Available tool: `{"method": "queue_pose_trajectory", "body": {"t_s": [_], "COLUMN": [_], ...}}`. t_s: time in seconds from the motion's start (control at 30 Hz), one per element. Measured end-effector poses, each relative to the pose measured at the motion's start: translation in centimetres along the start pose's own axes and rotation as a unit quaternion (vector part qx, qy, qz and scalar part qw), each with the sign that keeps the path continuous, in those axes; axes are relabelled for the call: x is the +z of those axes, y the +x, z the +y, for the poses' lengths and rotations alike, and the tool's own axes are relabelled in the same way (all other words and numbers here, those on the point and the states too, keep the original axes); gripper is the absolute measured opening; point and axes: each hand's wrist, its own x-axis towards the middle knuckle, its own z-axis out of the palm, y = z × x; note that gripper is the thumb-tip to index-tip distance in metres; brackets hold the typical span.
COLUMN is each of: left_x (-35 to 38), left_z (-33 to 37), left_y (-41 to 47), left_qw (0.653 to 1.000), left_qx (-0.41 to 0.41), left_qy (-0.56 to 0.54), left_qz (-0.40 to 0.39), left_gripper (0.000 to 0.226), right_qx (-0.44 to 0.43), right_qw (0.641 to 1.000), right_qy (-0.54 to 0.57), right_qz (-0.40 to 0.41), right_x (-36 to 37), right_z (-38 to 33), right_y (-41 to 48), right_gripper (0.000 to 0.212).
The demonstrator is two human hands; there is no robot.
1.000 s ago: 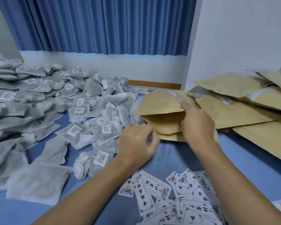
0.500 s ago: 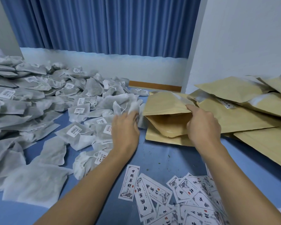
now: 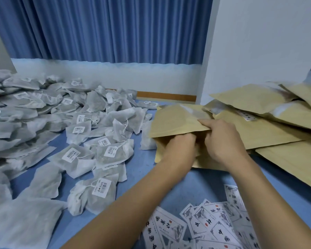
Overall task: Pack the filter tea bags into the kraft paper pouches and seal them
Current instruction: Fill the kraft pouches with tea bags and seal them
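An open kraft paper pouch [image 3: 176,121] lies on the blue surface in the middle. My right hand [image 3: 223,141] pinches the pouch's upper lip and holds its mouth open. My left hand [image 3: 182,141] is pushed into that mouth. Its fingers are hidden inside, along with the filter tea bag it carried in. Loose white filter tea bags [image 3: 111,151] with barcode tags are spread in a big heap over the left half.
More kraft pouches [image 3: 269,133] are stacked at the right, some bulging. Printed paper labels [image 3: 214,223] are scattered near the front edge under my forearms. A blue curtain [image 3: 115,29] and a white wall close the back.
My left hand reached left to the heap, took hold of a tea bag, then moved right into the pouch mouth. My right hand kept hold of the pouch lip.
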Motion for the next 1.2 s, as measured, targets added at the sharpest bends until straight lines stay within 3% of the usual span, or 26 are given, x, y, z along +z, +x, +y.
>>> {"method": "queue_pose_trajectory", "body": {"t_s": [0.13, 0.2, 0.3, 0.37, 0.43, 0.47, 0.57, 0.67, 0.73, 0.83, 0.9, 0.97, 1.03, 1.13, 1.2], "left_x": [-0.6, -0.8, -1.0, -1.0, -2.1, -2.0, -1.5, -1.3, -1.0, -0.8, -0.5, -0.3, -0.4, -0.4, -0.4], "left_z": [-1.3, -1.8, -0.4, 1.1, 2.9, 3.4, 3.1, 2.4, 2.0, 1.4, 1.1, 1.2, 1.4, 1.3, 0.7], "left_y": [4.8, 6.4, 6.9, 7.2, 6.4, 6.0, 3.6, 1.9, 2.2, 3.6, 4.1, 3.6, 1.6, -3.9, -7.4], "left_qw": [0.995, 0.989, 0.979, 0.964, 0.96, 0.962, 0.973, 0.975, 0.984, 0.999, 0.995, 0.997, 0.991, 0.939, 0.917], "left_qx": [-0.044, -0.114, -0.114, -0.132, -0.138, -0.149, -0.083, -0.016, 0.016, 0.014, 0.031, 0.043, 0.054, 0.138, 0.137], "left_qy": [-0.049, -0.046, -0.11, -0.207, -0.227, -0.222, -0.185, -0.057, -0.07, 0.011, 0.021, -0.039, -0.118, -0.219, -0.295], "left_qz": [-0.073, -0.086, -0.129, -0.096, -0.085, -0.05, 0.111, 0.214, 0.16, -0.05, -0.096, -0.059, 0.041, 0.226, 0.231], "left_gripper": [0.046, 0.041, 0.039, 0.035, 0.037, 0.037, 0.027, 0.022, 0.032, 0.058, 0.062, 0.059, 0.044, 0.002, 0.012], "right_qx": [-0.018, -0.036, -0.053, -0.069, -0.058, -0.049, -0.027, -0.025, -0.032, -0.024, -0.018, -0.018, -0.008, 0.005, 0.012], "right_qw": [1.0, 0.999, 0.998, 0.993, 0.991, 0.991, 0.992, 0.99, 0.99, 0.992, 0.993, 0.993, 0.992, 0.989, 0.987], "right_qy": [0.009, 0.008, 0.015, 0.061, 0.082, 0.083, 0.085, 0.101, 0.099, 0.076, 0.072, 0.074, 0.081, 0.088, 0.096], "right_qz": [-0.013, -0.012, 0.026, 0.068, 0.089, 0.093, 0.088, 0.093, 0.097, 0.093, 0.089, 0.09, 0.101, 0.122, 0.128], "right_x": [-0.2, 0.2, 0.6, 0.6, 0.5, 0.5, 0.5, 0.3, 0.3, 0.7, 0.8, 0.6, 0.3, -0.3, -0.7], "right_z": [-0.4, -0.4, -0.3, -0.1, 0.1, 0.3, 0.2, 0.0, -0.1, -0.3, -0.3, -0.1, 0.2, 0.6, 0.7], "right_y": [-0.3, -0.3, -0.1, 0.1, 0.3, 0.5, 0.5, 0.2, 0.0, 0.0, -0.1, -0.1, -0.1, 0.1, 0.1], "right_gripper": [0.06, 0.058, 0.066, 0.064, 0.062, 0.062, 0.064, 0.06, 0.06, 0.061, 0.062, 0.065, 0.066, 0.063, 0.061]}}
